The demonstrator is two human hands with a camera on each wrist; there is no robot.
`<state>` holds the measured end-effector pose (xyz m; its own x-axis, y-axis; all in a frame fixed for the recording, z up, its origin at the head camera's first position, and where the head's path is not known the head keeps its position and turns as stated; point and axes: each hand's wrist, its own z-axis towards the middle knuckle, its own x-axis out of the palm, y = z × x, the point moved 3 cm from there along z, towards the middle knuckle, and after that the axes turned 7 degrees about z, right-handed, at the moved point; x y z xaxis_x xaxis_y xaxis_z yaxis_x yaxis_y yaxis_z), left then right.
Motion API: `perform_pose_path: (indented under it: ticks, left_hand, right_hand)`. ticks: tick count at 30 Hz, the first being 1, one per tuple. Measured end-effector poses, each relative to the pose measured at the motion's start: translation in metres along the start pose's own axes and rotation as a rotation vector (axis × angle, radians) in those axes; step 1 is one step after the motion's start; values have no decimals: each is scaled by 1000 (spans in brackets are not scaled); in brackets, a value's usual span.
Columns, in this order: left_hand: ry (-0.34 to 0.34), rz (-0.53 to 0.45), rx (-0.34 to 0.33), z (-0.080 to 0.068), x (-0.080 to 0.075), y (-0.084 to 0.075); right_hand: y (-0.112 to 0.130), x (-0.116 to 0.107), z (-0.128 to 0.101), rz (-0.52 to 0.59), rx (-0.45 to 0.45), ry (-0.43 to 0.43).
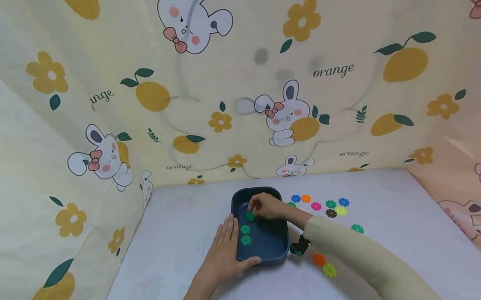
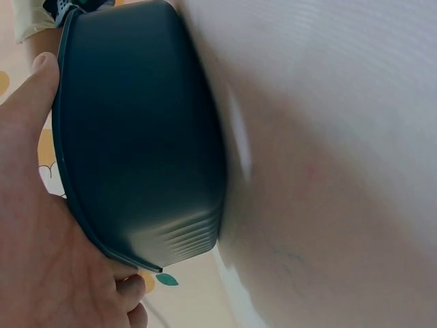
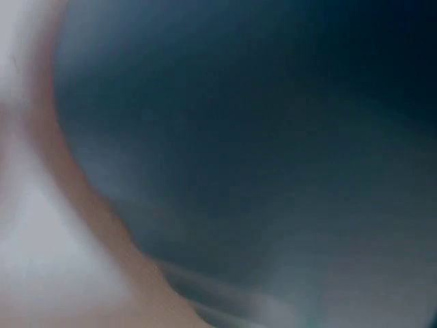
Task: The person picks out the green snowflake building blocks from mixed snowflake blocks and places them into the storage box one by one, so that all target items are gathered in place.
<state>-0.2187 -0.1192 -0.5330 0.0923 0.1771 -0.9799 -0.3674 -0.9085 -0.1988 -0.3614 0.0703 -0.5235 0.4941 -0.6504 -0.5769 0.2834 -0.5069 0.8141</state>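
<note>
my left hand point(image 1: 225, 250) lies flat along the dark blue tray's point(image 1: 274, 253) left wall, thumb hooked on its near rim. farther in, my right hand point(image 1: 267, 206) pinches a green flower disc point(image 1: 250, 216) just above the tray floor, beyond two more green discs point(image 1: 245, 234).

The white counter point(image 1: 180, 249) carries a dark blue tub point(image 1: 274, 251), a bunch of little colored flower pieces point(image 1: 321, 205) beside it, and an orange one point(image 1: 319, 259) and a yellow-green one point(image 1: 329, 270) nearer.
</note>
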Motion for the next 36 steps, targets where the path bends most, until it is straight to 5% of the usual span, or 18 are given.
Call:
perform_pose_path:
  ticks: [11,20,36]
  left_hand:
    - [-3,-15,4,0,-2,-2]
    - [2,-19,-1,0,-4,0]
    - [4,-8,-11,-2,1,0]
  right_hand:
    - [-7,8,9,29,25,17]
    - [1,3,7,-34,-60,-46]
    - [-6,-72,-30,10,-128,-268]
